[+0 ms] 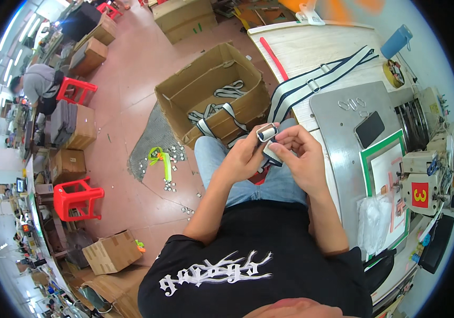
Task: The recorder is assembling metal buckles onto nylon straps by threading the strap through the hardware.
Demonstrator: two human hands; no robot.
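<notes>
My left hand (245, 156) and my right hand (298, 153) meet over my lap, both pinching the end of a white strap with dark edge stripes (311, 82). A metal rectangular buckle (267, 131) sits on the strap end, at the fingertips of my left hand. My right hand holds the folded strap end (272, 153) just below it. The strap runs up and right from my hands across the wooden table (311, 45), with two more metal sliders on it.
An open cardboard box (184, 90) with several striped straps stands on the floor ahead. A sewing machine (423, 185), a metal plate (338, 143) with a dark phone (370, 129) and loose buckles lie at my right. Red stools, boxes and another seated person are at left.
</notes>
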